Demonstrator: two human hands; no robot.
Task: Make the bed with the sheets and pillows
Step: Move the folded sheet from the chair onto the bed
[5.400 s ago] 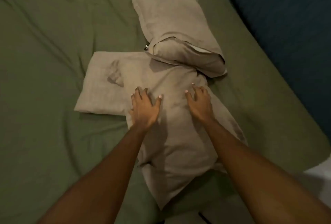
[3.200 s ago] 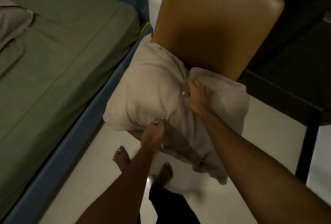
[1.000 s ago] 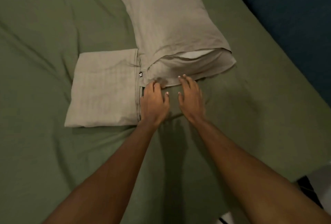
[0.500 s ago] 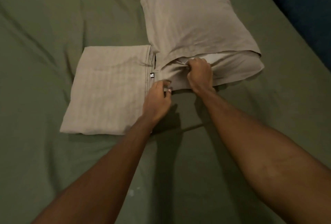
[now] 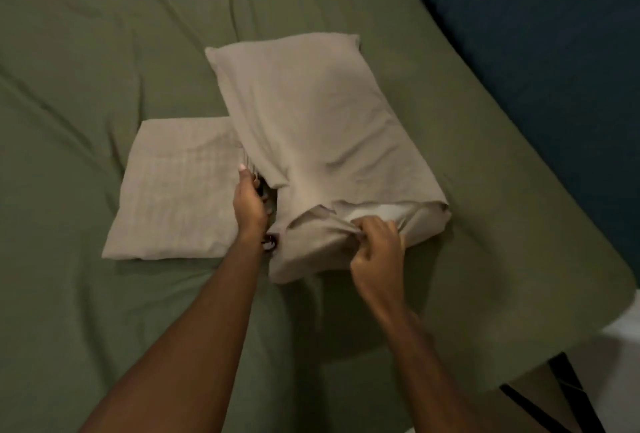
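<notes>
Both bare forearms reach forward over an olive-green fitted bedsheet (image 5: 86, 311) that covers the mattress, creased to the left of the arms; off the bed's corner, to the right of the right forearm, stand thin black struts (image 5: 564, 368) on a pale floor (image 5: 623, 346). The right hand (image 5: 377, 252) has its fingers curled, pinching a gathered fold at the open mouth of a beige cloth pillowcase (image 5: 311, 127); just beyond its knuckles a strip of the white pillow (image 5: 388, 216) shows inside that mouth. The left hand (image 5: 250, 205) lies edge-on against the pillowcase's left side, its thumb stretched forward and its fingers sunk into the dark gap there, so I cannot tell whether they hold anything; a small black label (image 5: 271, 242) sits right at its wrist. To the left of that hand, touching it, a flat folded beige cloth rectangle (image 5: 180, 190) rests on the sheet, its right edge tucked under the filled pillowcase. The pillowcase runs away from both hands, angled up and to the left, lying on the bed; far beyond and to the right of the right hand rises a dark blue upholstered panel (image 5: 536, 34) along the bed's edge.
</notes>
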